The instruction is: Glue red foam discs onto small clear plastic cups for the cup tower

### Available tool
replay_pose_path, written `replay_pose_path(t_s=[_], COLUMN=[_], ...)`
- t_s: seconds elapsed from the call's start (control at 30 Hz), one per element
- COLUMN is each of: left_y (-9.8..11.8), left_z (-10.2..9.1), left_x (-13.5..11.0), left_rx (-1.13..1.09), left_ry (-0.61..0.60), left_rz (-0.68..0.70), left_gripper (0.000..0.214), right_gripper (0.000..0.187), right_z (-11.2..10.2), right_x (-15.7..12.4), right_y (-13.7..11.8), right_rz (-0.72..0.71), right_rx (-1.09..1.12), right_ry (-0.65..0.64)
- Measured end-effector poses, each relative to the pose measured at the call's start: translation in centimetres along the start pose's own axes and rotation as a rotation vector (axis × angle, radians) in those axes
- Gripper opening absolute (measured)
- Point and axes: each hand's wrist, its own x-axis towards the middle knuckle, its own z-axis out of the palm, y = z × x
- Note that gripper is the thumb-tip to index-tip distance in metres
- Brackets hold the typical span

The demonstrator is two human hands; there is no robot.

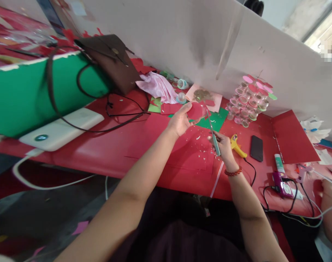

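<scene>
My left hand [180,120] is closed on a round red paper piece [194,111], pinched between thumb and fingers above the table. A clear, shiny edge shows at its lower side, perhaps plastic. In my right hand [223,146] is a pair of teal-handled scissors [215,143], seen edge-on, with the metal blades reaching up to the paper's right edge. A narrow red strip curls at the blade tips. Beneath my hands lie red sheets [166,136] and a green sheet [215,120], strewn with small paper scraps.
A brown bag [111,63] with a long strap and a white power bank [62,129] are at left. A stack of clear plastic cups [248,100], yellow glue gun [237,146], phone [256,148] and cables lie right. Another person's hand [331,193] is at far right.
</scene>
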Motion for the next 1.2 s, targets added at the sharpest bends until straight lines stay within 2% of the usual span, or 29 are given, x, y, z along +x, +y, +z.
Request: replay_pose_path(t_s=[0.4, 0.63, 0.83, 1.0, 1.2], left_y=[0.7, 0.7, 0.4, 0.0, -0.3], left_z=[0.7, 0.7, 0.8, 0.6, 0.6], left_x=[-0.9, -0.7, -0.4, 0.0, 0.0], left_rx=[0.038, -0.079, -0.149, -0.131, -0.132], left_ry=[-0.123, -0.003, 0.067, 0.103, 0.095], left_rz=[0.028, -0.031, -0.003, 0.057, 0.069], left_gripper=[0.047, 0.037, 0.033, 0.039, 0.042], right_gripper=[0.058, 0.067, 0.052, 0.056, 0.058], right_z=[-0.1, -0.4, -0.6, -0.3, -0.2], right_x=[0.0, 0.2, -0.3, -0.6, -0.5], right_y=[-0.1, 0.1, -0.5, -0.3, -0.1], right_rz=[0.014, 0.05, -0.036, 0.024, 0.098], right_rx=[0.075, 0.171, 0.289, 0.33, 0.327], right_ry=[0.019, 0.008, -0.101, -0.214, -0.24])
